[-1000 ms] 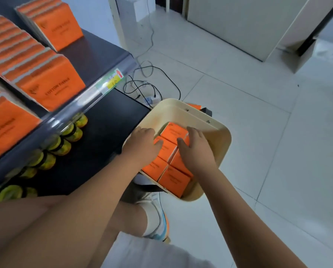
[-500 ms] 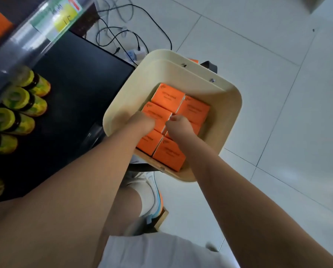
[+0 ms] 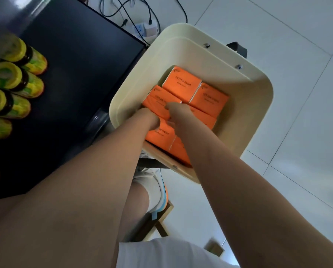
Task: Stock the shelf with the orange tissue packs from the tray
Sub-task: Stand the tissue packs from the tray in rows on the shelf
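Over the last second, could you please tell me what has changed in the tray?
Both hands dug in from resting on top: the left hand and right hand now grip one orange tissue pack in the left column, which looks slightly raised. The other packs and the cream tray stayed put.

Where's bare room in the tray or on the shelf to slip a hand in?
Bare tray floor runs along its right wall. The black shelf is bare between the yellow-lidded jars and the tray. Crowded where left hand and right hand grip orange tissue packs.
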The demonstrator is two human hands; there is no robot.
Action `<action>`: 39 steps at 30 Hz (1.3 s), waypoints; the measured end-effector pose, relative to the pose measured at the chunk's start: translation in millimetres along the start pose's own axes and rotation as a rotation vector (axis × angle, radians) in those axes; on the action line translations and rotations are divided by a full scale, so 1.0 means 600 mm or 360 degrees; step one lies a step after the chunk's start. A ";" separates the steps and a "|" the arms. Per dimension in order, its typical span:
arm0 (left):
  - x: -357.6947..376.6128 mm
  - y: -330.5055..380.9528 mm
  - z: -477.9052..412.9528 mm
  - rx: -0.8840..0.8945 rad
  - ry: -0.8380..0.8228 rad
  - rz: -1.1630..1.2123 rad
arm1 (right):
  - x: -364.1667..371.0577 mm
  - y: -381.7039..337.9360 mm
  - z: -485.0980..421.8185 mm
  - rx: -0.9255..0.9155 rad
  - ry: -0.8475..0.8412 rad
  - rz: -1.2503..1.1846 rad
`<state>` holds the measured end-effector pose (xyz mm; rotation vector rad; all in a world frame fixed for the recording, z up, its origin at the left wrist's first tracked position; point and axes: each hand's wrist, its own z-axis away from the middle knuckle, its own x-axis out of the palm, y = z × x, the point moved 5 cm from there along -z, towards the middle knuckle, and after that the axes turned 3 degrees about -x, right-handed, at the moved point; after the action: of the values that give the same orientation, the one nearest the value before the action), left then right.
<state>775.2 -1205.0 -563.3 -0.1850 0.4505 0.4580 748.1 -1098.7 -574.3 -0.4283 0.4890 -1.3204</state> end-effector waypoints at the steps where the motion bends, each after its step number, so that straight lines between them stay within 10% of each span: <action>1: -0.001 -0.001 -0.007 0.0037 0.0036 0.0022 | 0.004 -0.002 0.001 0.0024 -0.0020 -0.0039; 19: -0.021 -0.040 0.022 0.0290 0.0211 0.1112 | -0.030 -0.039 0.003 -0.0326 0.0359 -0.0031; 31: -0.129 -0.076 0.235 0.0739 0.0219 0.1616 | -0.126 -0.191 0.200 -0.0900 -0.0231 -0.0277; 39: -0.253 -0.149 0.416 0.0907 0.0716 0.1731 | -0.089 -0.317 0.355 -0.1025 -0.0766 -0.0549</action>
<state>789.4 -1274.8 -265.9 0.5605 1.1033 1.3339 705.8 -1079.6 -287.5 -1.3796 0.4346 -1.3052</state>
